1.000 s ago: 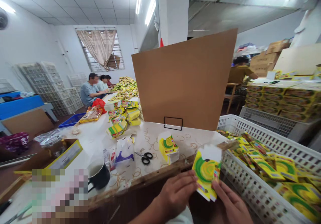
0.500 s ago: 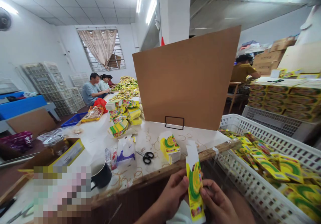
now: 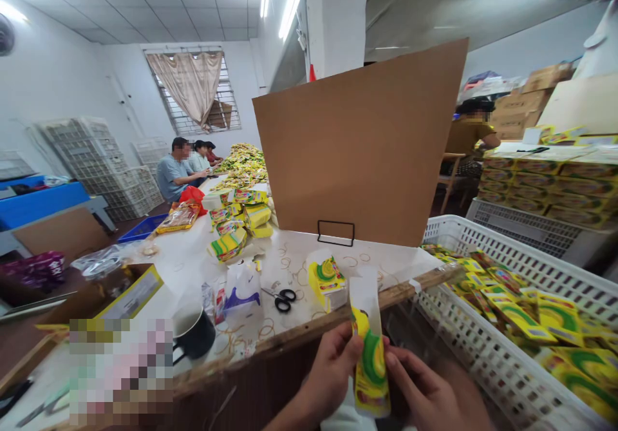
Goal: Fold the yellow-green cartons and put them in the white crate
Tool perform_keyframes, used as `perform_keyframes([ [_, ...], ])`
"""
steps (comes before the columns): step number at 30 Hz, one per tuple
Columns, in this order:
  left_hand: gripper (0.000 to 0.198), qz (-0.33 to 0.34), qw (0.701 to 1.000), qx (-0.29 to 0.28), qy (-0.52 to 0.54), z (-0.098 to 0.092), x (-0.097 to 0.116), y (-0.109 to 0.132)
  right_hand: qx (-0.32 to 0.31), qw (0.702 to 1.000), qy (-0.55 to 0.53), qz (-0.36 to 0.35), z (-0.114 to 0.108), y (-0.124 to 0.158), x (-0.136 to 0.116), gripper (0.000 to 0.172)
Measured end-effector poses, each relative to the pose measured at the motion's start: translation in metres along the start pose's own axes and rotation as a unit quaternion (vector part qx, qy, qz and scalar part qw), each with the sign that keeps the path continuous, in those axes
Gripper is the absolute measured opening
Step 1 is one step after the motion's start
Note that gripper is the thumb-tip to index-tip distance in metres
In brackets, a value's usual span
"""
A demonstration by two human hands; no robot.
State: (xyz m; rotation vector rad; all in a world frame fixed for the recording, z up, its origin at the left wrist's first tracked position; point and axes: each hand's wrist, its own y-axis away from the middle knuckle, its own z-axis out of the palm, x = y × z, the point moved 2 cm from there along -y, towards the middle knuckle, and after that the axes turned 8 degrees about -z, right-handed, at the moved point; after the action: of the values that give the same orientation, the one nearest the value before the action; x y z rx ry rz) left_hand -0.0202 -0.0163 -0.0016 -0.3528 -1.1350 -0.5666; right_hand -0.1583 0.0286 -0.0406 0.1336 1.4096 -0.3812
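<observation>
Between my hands, just in front of the table's wooden edge, is a yellow and green printed carton (image 3: 371,366) with a long white flap standing up at its top. My left hand (image 3: 333,366) grips its left side, thumb on the front face. At its right side, the fingers of my right hand (image 3: 420,379) are closed on the edge. A stack of similar flat cartons (image 3: 328,279) sits on the table just beyond my hands. Whether anything is inside the held carton cannot be seen.
Right of me stands a white plastic basket (image 3: 506,360) filled with yellow cartons. Black-handled scissors (image 3: 284,300), a dark mug (image 3: 196,334) and loose rubber bands lie on the table (image 3: 299,318). A large cardboard sheet (image 3: 357,154) rises behind. Several people sit farther off.
The carton has turned in my hands, showing more of its green front and an opened-out white flap. Both hands stay at nearly the same place.
</observation>
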Motion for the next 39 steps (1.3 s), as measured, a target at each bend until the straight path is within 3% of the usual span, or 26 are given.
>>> perform_keyframes([
  [7,0.043,0.037,0.984,0.108,-0.140,-0.005,-0.006,-0.002,-0.013,0.997,0.069,-0.022,0.006,0.003,-0.003,0.028],
  [11,0.042,0.039,0.978,0.120,-0.163,-0.003,-0.008,-0.004,0.007,0.996,0.082,-0.034,0.006,0.004,-0.002,0.028],
  [18,0.024,0.059,0.985,0.049,-0.152,0.005,0.005,-0.002,0.013,0.997,0.075,-0.020,0.003,0.003,-0.011,0.030],
  [20,0.032,0.064,0.984,0.056,-0.159,0.002,0.005,-0.001,0.016,0.995,0.093,-0.021,0.002,0.003,-0.011,0.031],
  [24,0.067,0.050,0.978,0.055,-0.196,-0.005,0.001,0.000,0.015,0.995,0.096,-0.028,0.003,0.002,-0.009,0.032],
  [28,0.071,0.033,0.976,0.016,-0.216,-0.007,0.005,0.001,0.027,0.997,0.042,-0.057,0.006,0.002,-0.015,0.044],
  [32,0.067,-0.013,0.988,-0.048,-0.147,-0.008,0.014,0.001,0.015,0.995,0.053,-0.084,0.006,0.004,-0.032,0.054],
  [39,0.048,-0.087,0.986,-0.127,-0.069,-0.009,0.012,0.003,-0.042,0.976,0.179,-0.121,-0.003,0.000,-0.059,0.020],
])
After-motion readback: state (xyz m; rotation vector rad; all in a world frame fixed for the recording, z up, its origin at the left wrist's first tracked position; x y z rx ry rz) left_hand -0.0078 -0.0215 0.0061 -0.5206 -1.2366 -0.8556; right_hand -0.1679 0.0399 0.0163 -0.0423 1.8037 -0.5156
